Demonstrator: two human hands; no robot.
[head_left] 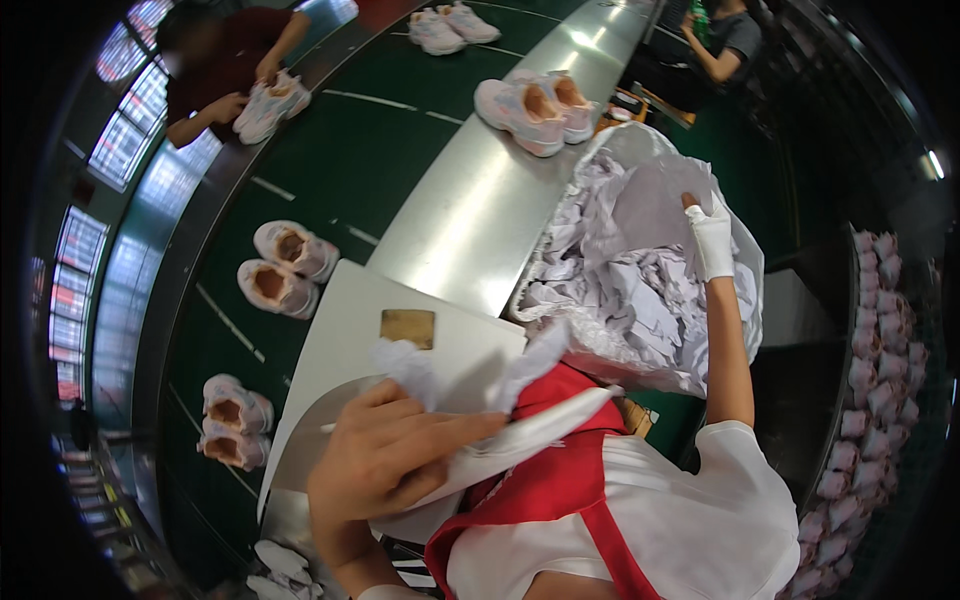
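Observation:
My right hand (711,235), in a white fingerless glove, reaches over a large bag (737,325) lined with white plastic. Its fingers grip a flat, pale sheet of paper (645,207) above many crumpled white papers (655,295). In front of my body, my left hand (395,455) is curled around white paper (530,435), slightly blurred, with parts sticking out on both sides. Beneath it lies a white board (340,350) with a small brownish rectangular piece (407,328) on it.
A pair of pale sneakers (535,110) stands on the metal ledge (460,210) ahead. More pairs (290,268) sit on the green conveyor belt (350,140) at left. Across it, a person (225,70) holds a sneaker (271,105). Shoes fill a rack (865,400) at right.

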